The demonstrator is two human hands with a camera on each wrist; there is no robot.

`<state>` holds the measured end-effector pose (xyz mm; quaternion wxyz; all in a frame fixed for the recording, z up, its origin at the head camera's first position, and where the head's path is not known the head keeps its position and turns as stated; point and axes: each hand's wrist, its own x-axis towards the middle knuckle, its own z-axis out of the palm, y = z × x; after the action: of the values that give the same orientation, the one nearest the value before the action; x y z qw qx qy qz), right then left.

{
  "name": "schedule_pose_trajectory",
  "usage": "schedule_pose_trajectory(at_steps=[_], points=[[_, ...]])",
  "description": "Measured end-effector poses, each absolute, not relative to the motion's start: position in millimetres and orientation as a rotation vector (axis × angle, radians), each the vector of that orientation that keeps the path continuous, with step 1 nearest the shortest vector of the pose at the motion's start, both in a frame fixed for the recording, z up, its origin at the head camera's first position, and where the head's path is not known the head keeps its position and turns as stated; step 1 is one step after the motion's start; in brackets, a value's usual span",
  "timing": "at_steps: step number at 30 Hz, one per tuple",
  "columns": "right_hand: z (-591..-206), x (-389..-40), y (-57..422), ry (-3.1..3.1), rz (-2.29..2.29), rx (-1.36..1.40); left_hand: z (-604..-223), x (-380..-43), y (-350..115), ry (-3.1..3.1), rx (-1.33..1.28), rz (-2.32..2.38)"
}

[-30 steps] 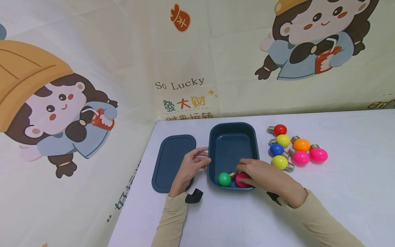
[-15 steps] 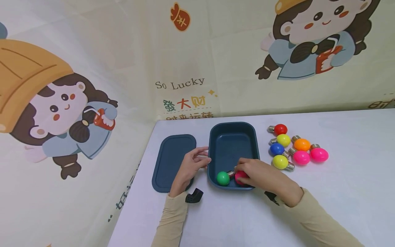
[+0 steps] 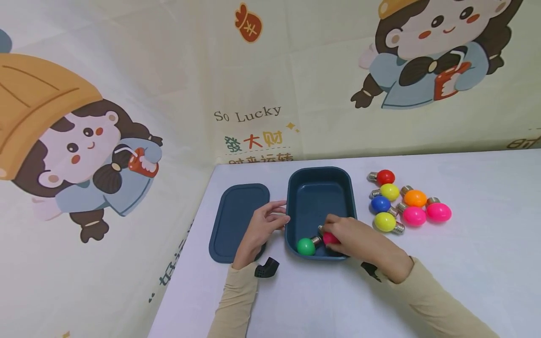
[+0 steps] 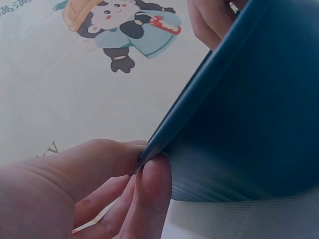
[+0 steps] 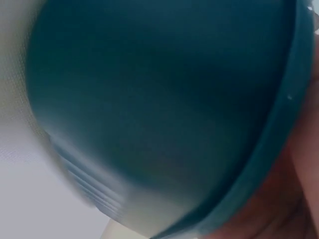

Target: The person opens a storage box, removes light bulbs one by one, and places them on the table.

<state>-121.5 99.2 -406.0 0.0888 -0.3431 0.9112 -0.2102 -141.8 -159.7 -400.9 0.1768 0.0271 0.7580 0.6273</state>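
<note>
A dark blue box stands on the table with its top uncovered. My left hand pinches the box's left rim between thumb and fingers, as the left wrist view shows. Reaching over the right wall, my right hand holds a pink light bulb inside the box's near end, its metal base pointing away. Just left of that bulb, a green light bulb lies on the box floor. The right wrist view shows mostly the box's outer wall, with the fingertips hidden.
A dark blue lid lies flat left of the box, partly under the left hand. Several loose bulbs lie to the right, among them a red bulb, a blue bulb and an orange bulb. Behind the white table hangs a printed cloth.
The pink bulb has shifted slightly away from the box's near wall and turned, with the right hand moving along. The green bulb has moved a little left. My left hand keeps its place.
</note>
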Motion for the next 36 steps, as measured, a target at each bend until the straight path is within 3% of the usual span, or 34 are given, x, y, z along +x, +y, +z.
schedule_pose_trajectory(at_steps=[36], points=[[-386, -114, 137, 3.02, -0.751, -1.151, -401, -139, -159, 2.163, 0.051, 1.766]])
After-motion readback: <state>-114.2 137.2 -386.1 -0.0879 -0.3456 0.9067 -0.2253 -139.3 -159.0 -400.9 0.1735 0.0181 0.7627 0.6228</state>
